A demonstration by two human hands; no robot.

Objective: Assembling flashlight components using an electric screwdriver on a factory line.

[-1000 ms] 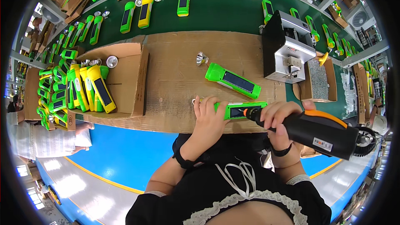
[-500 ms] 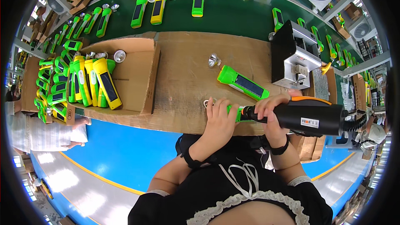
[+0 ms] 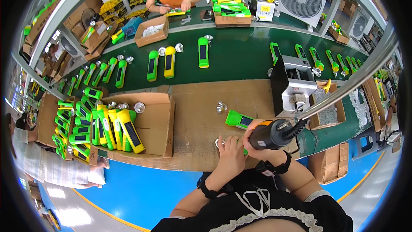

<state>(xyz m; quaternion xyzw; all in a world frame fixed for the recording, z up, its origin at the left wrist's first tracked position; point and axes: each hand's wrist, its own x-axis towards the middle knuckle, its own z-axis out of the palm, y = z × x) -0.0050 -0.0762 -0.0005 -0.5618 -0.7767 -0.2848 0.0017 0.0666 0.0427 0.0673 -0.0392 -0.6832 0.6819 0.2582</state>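
Right hand (image 3: 257, 151) wrapped round a black power screwdriver (image 3: 268, 137); left hand (image 3: 231, 157) on the mostly hidden green flashlight (image 3: 245, 151) between them, can't tell its grip or the long axis; second green flashlight (image 3: 238, 119) lies just beyond, slanting rightward on the table (image 3: 197, 120).

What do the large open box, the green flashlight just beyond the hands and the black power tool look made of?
Open box: matte cardboard, judging by its brown folded walls.
Green flashlight: probably slightly glossy plastic, from its smooth, even, bright colour.
Power tool: likely plastic housing, satin black; its end fitting glints like metal.
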